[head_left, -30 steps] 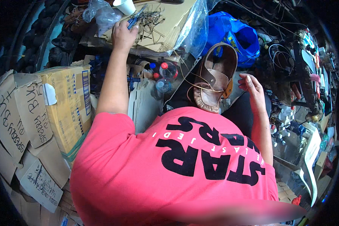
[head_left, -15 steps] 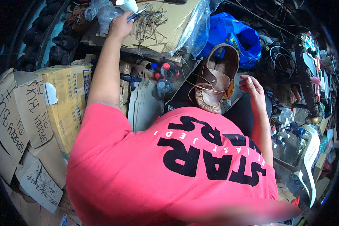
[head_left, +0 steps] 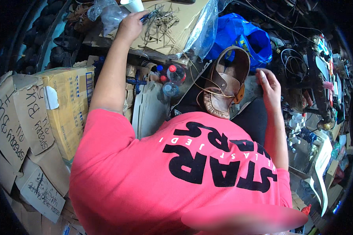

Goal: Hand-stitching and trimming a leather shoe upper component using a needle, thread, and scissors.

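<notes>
My left hand (head_left: pixel 131 26) reaches to the far left, over the edge of a cardboard-covered surface. Its fingers close on a slim blue-handled tool (head_left: pixel 145 18), mostly hidden, beside a tangle of thin brown laces (head_left: pixel 162 26). A brown leather moccasin shoe (head_left: pixel 219 102) rests on my lap, opening up and toe toward my shirt, with a loose lace trailing off to its left. Just right of the shoe, apart from it, my right hand (head_left: pixel 269 83) hangs in the air. Its fingers are loosely bent and nothing shows in them.
A white cup (head_left: pixel 132 5) and clear plastic bags (head_left: pixel 113 17) stand by my left hand. Plastic bottles (head_left: pixel 176 74) are left of the shoe, and a blue bag (head_left: pixel 239 33) lies beyond it. Cardboard boxes (head_left: pixel 66 113) line the left; a cluttered rack (head_left: pixel 321 78) is at right.
My left hand has shifted slightly right and the tool now lies over the laces, less visible. My right hand has moved slightly right and up, away from the shoe. The shoe has barely moved.
</notes>
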`<act>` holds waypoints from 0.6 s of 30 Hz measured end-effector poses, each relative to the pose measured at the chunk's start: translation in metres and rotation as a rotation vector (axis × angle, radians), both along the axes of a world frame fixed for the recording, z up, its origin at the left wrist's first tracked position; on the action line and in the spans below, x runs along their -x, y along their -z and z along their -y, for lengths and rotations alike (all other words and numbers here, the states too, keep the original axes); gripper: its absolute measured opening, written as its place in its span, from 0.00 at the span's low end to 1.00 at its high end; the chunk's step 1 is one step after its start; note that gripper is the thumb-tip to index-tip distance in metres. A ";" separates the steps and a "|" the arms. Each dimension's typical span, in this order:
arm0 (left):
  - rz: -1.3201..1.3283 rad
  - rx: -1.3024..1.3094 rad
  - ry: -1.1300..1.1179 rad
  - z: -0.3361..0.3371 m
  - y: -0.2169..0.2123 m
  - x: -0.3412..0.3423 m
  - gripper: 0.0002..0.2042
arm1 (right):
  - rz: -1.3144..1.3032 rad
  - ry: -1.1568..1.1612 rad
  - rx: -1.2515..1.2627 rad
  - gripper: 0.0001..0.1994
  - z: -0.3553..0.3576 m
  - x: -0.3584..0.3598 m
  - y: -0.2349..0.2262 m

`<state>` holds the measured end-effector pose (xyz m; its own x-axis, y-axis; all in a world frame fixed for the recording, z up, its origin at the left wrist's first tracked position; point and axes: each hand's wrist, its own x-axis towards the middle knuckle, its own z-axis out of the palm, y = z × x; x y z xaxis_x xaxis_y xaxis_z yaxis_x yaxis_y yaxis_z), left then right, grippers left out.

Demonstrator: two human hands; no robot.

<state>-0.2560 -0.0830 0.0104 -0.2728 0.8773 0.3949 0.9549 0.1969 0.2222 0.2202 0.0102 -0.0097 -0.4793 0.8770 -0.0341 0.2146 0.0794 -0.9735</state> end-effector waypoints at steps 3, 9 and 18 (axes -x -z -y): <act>0.153 0.095 -0.018 0.000 -0.009 -0.014 0.16 | 0.137 -0.001 -0.223 0.10 -0.012 0.036 -0.029; 0.234 0.079 -0.100 -0.004 -0.012 -0.026 0.15 | 0.204 -0.429 -0.822 0.16 -0.031 0.163 -0.064; 0.296 -0.015 -0.179 -0.004 0.005 -0.019 0.16 | 0.416 -0.595 -0.957 0.35 -0.017 0.309 -0.020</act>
<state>-0.2373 -0.0787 0.0053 -0.5264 0.8000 0.2879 0.7993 0.3501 0.4885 -0.0883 0.0273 0.0105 -0.9245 0.2767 0.2621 0.1832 0.9257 -0.3308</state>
